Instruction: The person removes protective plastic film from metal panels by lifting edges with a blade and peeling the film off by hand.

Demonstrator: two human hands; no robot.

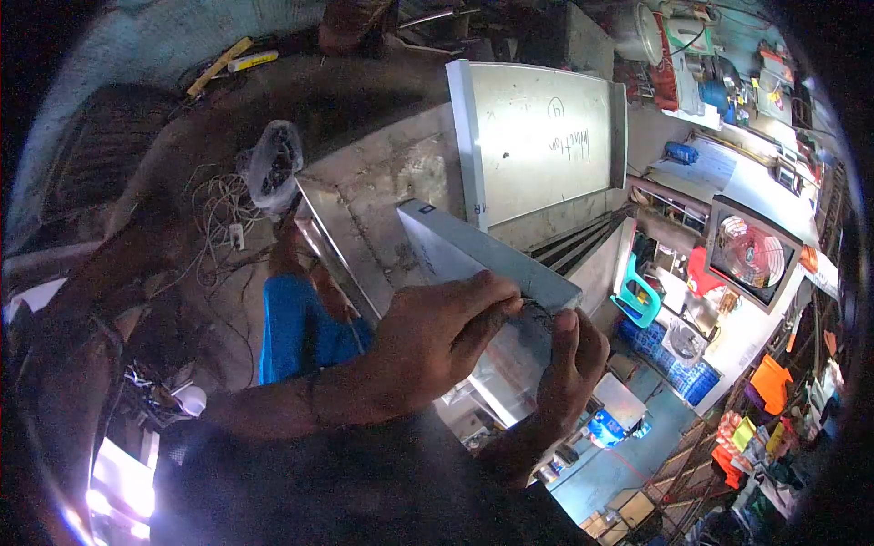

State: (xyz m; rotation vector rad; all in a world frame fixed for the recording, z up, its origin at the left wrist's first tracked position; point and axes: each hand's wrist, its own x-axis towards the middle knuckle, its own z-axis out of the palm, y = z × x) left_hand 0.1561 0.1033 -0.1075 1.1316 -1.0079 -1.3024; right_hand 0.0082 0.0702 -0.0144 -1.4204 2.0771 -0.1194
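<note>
Near the centre, my left hand (pixel 446 337) is closed in a pinch, thumb and forefinger together on a thin dark wire-like piece (pixel 537 309). My right hand (pixel 571 369) is just right of it, fingers curled and thumb raised, at the other end of that piece; its exact grip is too small to make out. Behind both hands lies a long grey metal box-like panel (pixel 492 250), slanting from upper left to lower right. Beyond it, a pale metal tray (pixel 546 132) bears handwriting.
A fan in a square frame (pixel 751 250) and a teal plastic stool (pixel 637 293) are at the right. Coiled cable (pixel 218 205) and a clear plastic bag (pixel 275 164) lie at the left. Someone in blue shorts (pixel 305 332) is close by, lower left.
</note>
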